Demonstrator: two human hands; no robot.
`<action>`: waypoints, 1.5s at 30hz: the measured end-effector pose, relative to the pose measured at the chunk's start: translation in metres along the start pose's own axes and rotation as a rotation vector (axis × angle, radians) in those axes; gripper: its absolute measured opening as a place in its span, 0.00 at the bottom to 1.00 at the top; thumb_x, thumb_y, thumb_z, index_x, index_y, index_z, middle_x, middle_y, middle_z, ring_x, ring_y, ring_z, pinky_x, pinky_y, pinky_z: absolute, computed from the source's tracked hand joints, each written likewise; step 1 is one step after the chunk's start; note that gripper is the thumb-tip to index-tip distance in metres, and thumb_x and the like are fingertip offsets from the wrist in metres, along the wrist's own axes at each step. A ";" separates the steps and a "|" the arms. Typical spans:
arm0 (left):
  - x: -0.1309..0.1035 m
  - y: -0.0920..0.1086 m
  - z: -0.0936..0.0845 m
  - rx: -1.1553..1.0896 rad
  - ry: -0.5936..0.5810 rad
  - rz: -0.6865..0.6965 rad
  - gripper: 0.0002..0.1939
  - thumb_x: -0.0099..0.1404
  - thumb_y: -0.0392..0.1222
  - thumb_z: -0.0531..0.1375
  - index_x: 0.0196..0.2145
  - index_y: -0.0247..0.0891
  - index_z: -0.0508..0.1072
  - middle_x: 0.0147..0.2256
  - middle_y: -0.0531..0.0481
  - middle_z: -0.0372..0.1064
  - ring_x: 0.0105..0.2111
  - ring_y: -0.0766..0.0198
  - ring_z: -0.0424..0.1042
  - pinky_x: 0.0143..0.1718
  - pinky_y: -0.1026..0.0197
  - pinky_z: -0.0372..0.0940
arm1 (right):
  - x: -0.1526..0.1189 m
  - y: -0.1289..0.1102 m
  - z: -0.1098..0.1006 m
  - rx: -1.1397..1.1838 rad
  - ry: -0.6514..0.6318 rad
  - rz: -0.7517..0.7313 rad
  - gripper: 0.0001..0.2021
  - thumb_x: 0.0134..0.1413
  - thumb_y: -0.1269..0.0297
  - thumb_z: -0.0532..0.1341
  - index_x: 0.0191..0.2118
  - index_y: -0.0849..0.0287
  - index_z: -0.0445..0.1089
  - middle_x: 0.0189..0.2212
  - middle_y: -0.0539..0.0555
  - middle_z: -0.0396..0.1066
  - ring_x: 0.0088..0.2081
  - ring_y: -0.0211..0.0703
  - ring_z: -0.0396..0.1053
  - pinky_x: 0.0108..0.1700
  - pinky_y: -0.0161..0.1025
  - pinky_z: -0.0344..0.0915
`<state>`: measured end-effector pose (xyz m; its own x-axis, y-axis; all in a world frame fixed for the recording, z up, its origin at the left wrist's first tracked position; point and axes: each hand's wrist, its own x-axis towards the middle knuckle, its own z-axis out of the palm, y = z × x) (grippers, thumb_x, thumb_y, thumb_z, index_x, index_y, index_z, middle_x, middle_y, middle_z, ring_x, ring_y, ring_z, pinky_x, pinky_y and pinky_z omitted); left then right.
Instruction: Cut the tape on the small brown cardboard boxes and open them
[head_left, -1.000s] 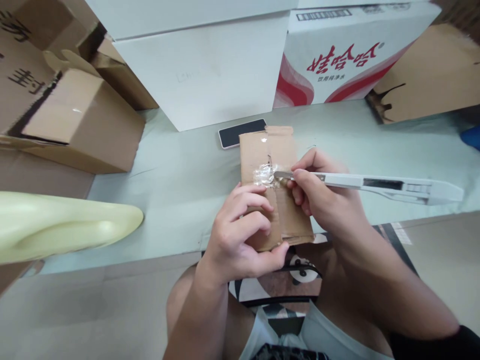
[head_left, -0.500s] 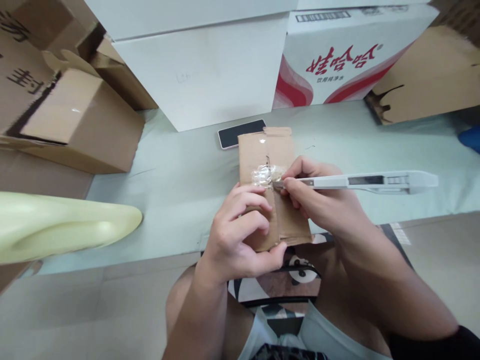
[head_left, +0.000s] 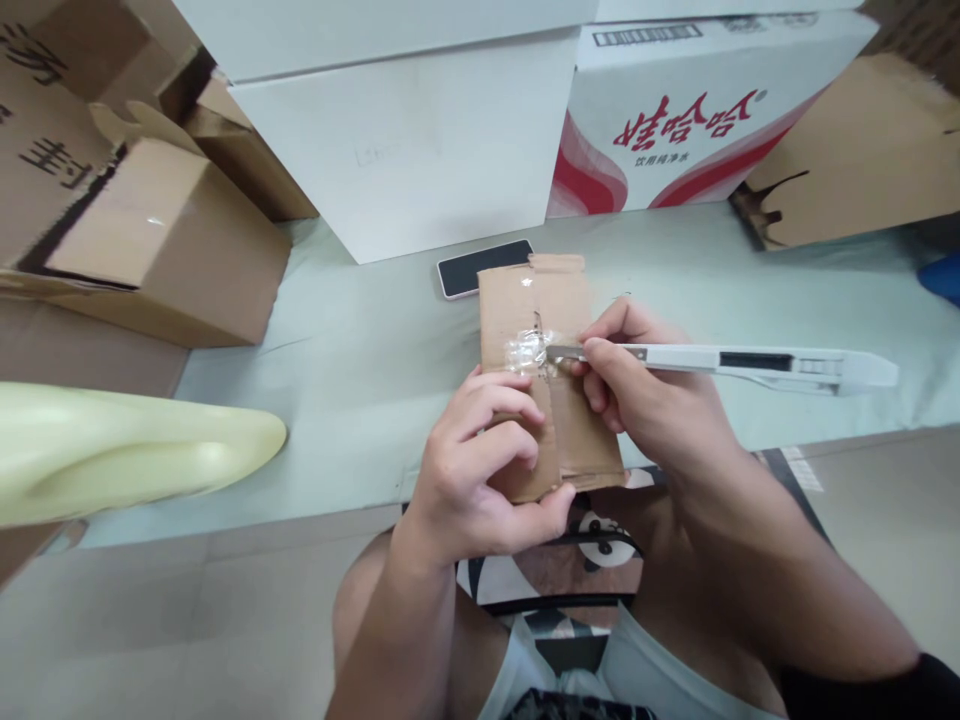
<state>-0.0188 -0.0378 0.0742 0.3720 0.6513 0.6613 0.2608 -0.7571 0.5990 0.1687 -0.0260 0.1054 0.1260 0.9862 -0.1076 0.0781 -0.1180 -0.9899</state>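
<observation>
The small, flat, brown cardboard box (head_left: 581, 440) lies on the pale green cloth-covered desk (head_left: 360, 375) at the edge nearest the person, and everything else can be placed around it. A crinkled patch of clear, shiny tape (head_left: 526, 350) crosses the middle of its top, with a short dark mark by it.

The left hand (head_left: 476, 470) grips the box's near left part: its fingers are bent and slightly spread over the top, and its thumb presses at the near end. The right hand (head_left: 649, 395), at the box's right side, has its fingers closed in a pinch on the white plastic utility knife (head_left: 757, 362) near the blade end. The metal blade (head_left: 564, 353) points left with its tip at the tape, while the handle sticks out to the right of the box.

A dark-screened phone (head_left: 480, 267) lies just beyond the box's far left corner. Farther beyond the box stand a plain white carton (head_left: 420, 150) and, to its right, a white carton with red waves and red lettering (head_left: 675, 120). Well left of the box are a brown cardboard carton (head_left: 214, 240) and, nearer the person, a smooth pale yellow-green object (head_left: 142, 450).
</observation>
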 end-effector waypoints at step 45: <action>0.000 0.000 0.000 -0.006 -0.007 -0.015 0.15 0.56 0.41 0.70 0.28 0.43 0.64 0.34 0.50 0.76 0.44 0.52 0.80 0.50 0.44 0.77 | -0.002 -0.003 -0.004 -0.184 -0.107 -0.119 0.10 0.61 0.59 0.65 0.30 0.55 0.69 0.25 0.49 0.69 0.30 0.39 0.66 0.28 0.37 0.57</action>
<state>-0.0190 -0.0377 0.0739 0.3741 0.6623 0.6492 0.2613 -0.7469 0.6114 0.1726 -0.0280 0.1094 0.0001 0.9999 -0.0102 0.2660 -0.0099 -0.9639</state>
